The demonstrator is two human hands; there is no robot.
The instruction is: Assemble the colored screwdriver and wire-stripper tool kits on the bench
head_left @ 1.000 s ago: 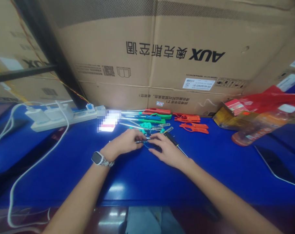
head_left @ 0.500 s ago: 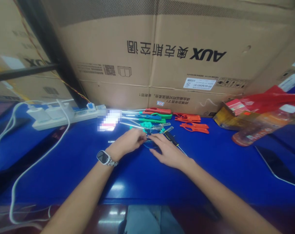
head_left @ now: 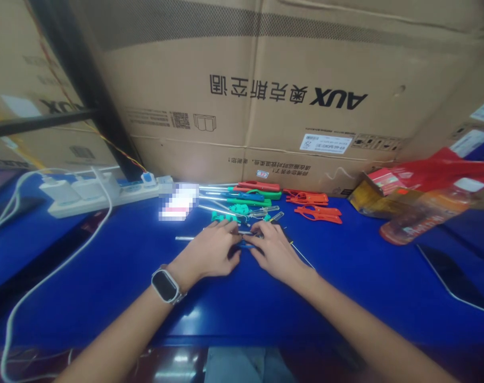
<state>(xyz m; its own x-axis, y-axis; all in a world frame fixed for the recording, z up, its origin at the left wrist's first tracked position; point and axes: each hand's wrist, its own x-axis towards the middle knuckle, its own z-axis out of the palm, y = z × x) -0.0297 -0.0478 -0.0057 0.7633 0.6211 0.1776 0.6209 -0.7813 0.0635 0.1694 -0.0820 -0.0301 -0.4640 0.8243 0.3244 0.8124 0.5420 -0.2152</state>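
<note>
My left hand (head_left: 212, 249), with a watch on its wrist, is closed with its fingers curled down over a small blue lighter body (head_left: 246, 244). A thin metal tube (head_left: 182, 238) sticks out beyond it on the left. From the other side, my right hand (head_left: 277, 247) is closed with its fingertips on the same blue body. The fingers hide most of it. Partly behind my right hand lies a screwdriver, its thin shaft (head_left: 303, 255) showing. Just beyond the hands are small teal parts (head_left: 226, 216) and clear plastic pieces (head_left: 276, 216).
Several long-nosed lighters with green handles (head_left: 261, 202) and red handles (head_left: 260, 186) lie at the back. Orange-red shells (head_left: 319, 214) sit right of them. A power strip (head_left: 106, 194), glowing phone (head_left: 178, 202), drink bottle (head_left: 429, 213) and dark phone (head_left: 457, 279) surround the area. A large carton (head_left: 265, 127) stands behind.
My left hand has moved slightly nearer and turned, its fingers now lying across the blue body. My right hand has curled in closer. More of the metal tube shows on the left.
</note>
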